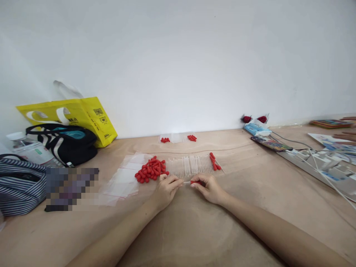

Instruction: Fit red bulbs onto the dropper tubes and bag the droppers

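My left hand [167, 189] pinches a thin clear tube [187, 183] in front of the pile. At the tube's right end, my right hand [209, 188] is closed on a red rubber bulb [195, 182], which touches the tube. Just beyond my hands lies a row of clear tubes [189, 165], side by side. Several red bulbs rest on its right end [214, 162]. To the row's left is a heap of red bulbs [151, 169], partly on clear plastic bags [125, 178].
Clear bags with red bulbs [165, 140] lie near the wall. At left stand a yellow bag [102, 122], a black bag [75, 148] and a striped pouch [25, 189]. At right are a tissue pack [257, 129], power strips with cables [314, 167] and another person's hand [346, 137].
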Tool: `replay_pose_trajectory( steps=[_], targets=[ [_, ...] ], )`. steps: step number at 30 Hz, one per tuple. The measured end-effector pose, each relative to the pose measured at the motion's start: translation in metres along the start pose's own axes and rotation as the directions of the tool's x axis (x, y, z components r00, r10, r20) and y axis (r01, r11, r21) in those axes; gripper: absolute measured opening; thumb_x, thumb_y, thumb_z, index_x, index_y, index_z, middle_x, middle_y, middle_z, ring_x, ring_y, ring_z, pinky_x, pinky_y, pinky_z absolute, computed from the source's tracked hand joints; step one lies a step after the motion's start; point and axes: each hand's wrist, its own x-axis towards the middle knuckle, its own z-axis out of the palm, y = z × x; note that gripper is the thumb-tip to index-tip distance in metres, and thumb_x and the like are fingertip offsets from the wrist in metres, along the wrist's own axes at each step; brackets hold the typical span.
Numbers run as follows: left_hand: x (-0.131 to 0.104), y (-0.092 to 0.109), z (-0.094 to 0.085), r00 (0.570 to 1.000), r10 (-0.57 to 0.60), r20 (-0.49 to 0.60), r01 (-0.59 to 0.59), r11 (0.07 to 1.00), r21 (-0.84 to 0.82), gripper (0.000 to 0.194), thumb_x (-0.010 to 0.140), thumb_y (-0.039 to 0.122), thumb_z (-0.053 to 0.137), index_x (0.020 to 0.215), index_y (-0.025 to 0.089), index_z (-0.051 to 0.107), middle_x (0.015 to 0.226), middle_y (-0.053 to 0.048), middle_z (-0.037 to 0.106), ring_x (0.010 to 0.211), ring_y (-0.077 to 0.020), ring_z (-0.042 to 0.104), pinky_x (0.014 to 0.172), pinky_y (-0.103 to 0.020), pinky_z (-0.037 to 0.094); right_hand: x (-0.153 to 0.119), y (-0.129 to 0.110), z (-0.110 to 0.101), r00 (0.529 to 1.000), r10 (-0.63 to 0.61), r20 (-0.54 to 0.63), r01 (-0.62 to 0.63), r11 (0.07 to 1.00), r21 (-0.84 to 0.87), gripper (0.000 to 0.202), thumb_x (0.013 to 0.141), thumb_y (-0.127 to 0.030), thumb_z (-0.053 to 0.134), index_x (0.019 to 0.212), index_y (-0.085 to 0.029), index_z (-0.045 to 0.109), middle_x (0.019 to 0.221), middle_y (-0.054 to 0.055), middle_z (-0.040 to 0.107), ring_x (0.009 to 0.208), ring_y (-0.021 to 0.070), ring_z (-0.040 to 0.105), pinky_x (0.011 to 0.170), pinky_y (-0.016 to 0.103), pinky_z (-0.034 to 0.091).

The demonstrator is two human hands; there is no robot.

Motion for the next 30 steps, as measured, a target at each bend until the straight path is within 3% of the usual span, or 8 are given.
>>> replay_pose_trajectory(
  steps=[18, 30],
  targets=[
    [-0.0008, 0.0029, 0.0015, 0.998, 0.057, 0.015, -0.058, 0.998, 0.032, 0.022, 0.090, 0.020, 0.037, 0.088, 0.019, 0.059, 0.075, -0.001, 0.063, 0.064, -0.0111, 0.053, 0.066, -0.030, 0.027, -0.0021, 0.0002, -0.0009, 0.988, -0.145, 0.050, 0.151, 0.979, -0.135, 0.016, 0.082, -0.028, 0.050, 0.076, -0.018, 0.061, 0.070, 0.004, 0.062, 0.065, 0.0128, 0.055, 0.061, 0.024, 0.042],
    [0.0028, 0.0105, 0.0049, 0.998, 0.049, -0.025, -0.048, 0.998, 0.051, 0.024, 0.089, 0.019, 0.038, 0.083, 0.018, 0.061, 0.067, 0.000, 0.060, 0.057, -0.0107, 0.049, 0.064, -0.030, 0.027, -0.0023, 0.0012, 0.0025, 0.985, -0.164, 0.048, 0.170, 0.968, -0.186, 0.014, 0.083, -0.027, 0.048, 0.076, -0.018, 0.056, 0.069, 0.003, 0.060, 0.066, 0.0131, 0.054, 0.062, 0.024, 0.042]
  ],
)
